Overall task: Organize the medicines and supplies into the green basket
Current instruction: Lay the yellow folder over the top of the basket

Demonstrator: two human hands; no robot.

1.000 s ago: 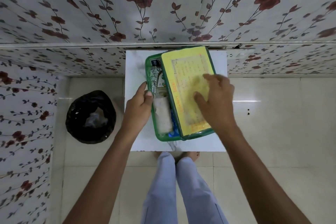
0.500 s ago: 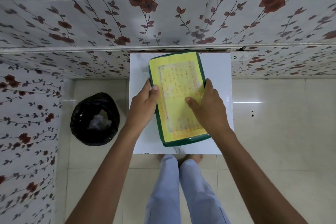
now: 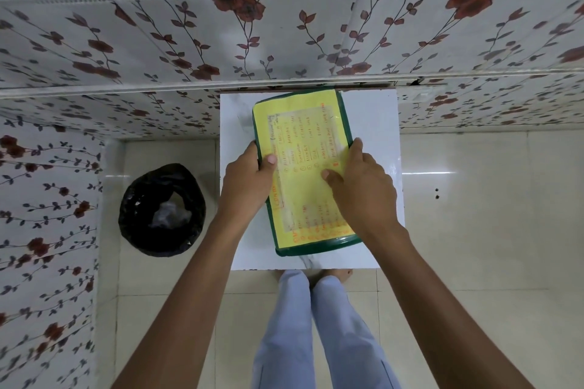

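The green basket (image 3: 316,248) sits on a small white table (image 3: 373,136), fully covered by its lid, which bears a yellow sheet (image 3: 303,136) with orange handwriting. My left hand (image 3: 245,180) grips the lid's left edge, thumb on top of the yellow sheet. My right hand (image 3: 360,186) holds the right edge, thumb pressed flat on the sheet and fingers over the rim. The medicines and supplies inside are hidden under the lid.
A round bin lined with a black bag (image 3: 161,208) stands on the tiled floor left of the table. A floral-patterned wall (image 3: 284,38) runs directly behind the table. My legs in light blue trousers (image 3: 316,325) are at the table's front edge.
The lid, lying askew with the basket's left side open a second ago, now covers the basket squarely. My left hand moved onto its left edge and my right hand slid to the right edge.
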